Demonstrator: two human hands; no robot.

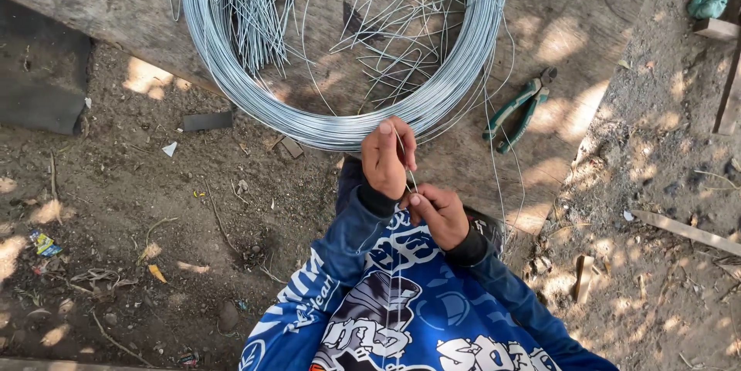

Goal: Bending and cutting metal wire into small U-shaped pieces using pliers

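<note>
A big coil of grey steel wire point(231, 70) lies on a wooden board point(556, 23). Inside the coil lie a bundle of cut straight wires point(255, 8) and several bent wire loops point(401, 23). My left hand point(386, 159) pinches a thin strand of wire point(407, 162) near the coil's near edge. My right hand point(440, 213) grips the same strand lower down, close to my chest. Both arms wear blue patterned sleeves.
Green-handled pliers point(519, 108) lie on the board to the right of the coil. Dirt ground with scraps and litter spreads left and right. A wood strip point(687, 230) lies at the right, a dark slab point(38, 85) at the left.
</note>
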